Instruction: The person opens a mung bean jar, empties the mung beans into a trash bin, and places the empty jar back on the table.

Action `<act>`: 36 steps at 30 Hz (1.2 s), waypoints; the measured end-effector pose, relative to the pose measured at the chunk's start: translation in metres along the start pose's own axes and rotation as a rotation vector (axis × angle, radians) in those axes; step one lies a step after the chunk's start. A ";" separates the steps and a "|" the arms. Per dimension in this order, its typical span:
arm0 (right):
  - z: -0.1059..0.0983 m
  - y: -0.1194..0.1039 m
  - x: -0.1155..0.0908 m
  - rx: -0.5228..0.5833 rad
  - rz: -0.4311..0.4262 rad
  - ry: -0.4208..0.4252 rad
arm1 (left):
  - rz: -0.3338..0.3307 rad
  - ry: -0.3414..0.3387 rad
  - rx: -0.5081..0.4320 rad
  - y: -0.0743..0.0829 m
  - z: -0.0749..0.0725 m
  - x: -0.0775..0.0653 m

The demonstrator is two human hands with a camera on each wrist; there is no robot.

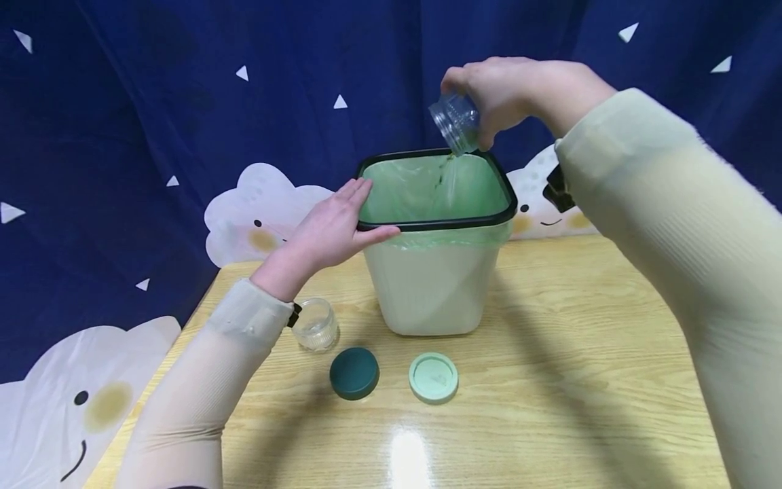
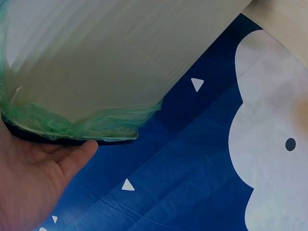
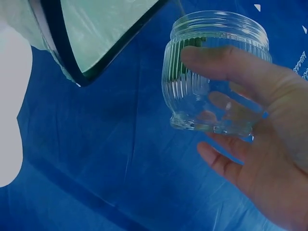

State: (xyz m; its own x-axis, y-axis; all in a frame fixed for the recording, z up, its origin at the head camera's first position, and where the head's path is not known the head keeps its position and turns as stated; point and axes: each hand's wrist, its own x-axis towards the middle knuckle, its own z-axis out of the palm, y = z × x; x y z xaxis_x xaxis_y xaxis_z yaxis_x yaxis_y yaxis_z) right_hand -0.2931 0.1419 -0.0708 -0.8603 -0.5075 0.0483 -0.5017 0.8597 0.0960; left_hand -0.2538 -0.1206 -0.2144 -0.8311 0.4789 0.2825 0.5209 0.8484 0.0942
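Note:
My right hand point(image 1: 507, 92) grips a clear ribbed glass jar point(image 1: 457, 123), tipped over the bin's far rim with its mouth facing down and left. Small dark bits point(image 1: 440, 180) fall in a thin line from its mouth. In the right wrist view, thumb and fingers wrap the jar point(image 3: 216, 86). A pale trash bin point(image 1: 430, 285) with a black rim ring and a green liner bag point(image 1: 409, 187) stands upright on the table. Against its near left rim corner rests my left hand point(image 1: 330, 227), fingers and thumb straight along the ring.
A second glass jar point(image 1: 315, 326) stands on the wooden table point(image 1: 586, 326), left of the bin. Before the bin lie a dark teal lid point(image 1: 354, 373) and a mint green lid point(image 1: 433, 377). Behind hangs a blue curtain point(image 1: 183, 81) with cloud shapes.

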 end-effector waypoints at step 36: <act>-0.002 0.001 -0.004 -0.055 -0.002 0.125 | -0.002 -0.013 0.002 0.000 -0.001 0.001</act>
State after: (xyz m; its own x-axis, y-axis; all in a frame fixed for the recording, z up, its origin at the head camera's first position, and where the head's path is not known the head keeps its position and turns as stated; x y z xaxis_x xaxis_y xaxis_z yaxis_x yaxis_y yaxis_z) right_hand -0.2897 0.1449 -0.0691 -0.8396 -0.5153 0.1716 -0.4947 0.8560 0.1501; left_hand -0.2542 -0.1200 -0.2136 -0.8348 0.4798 0.2699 0.5185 0.8501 0.0926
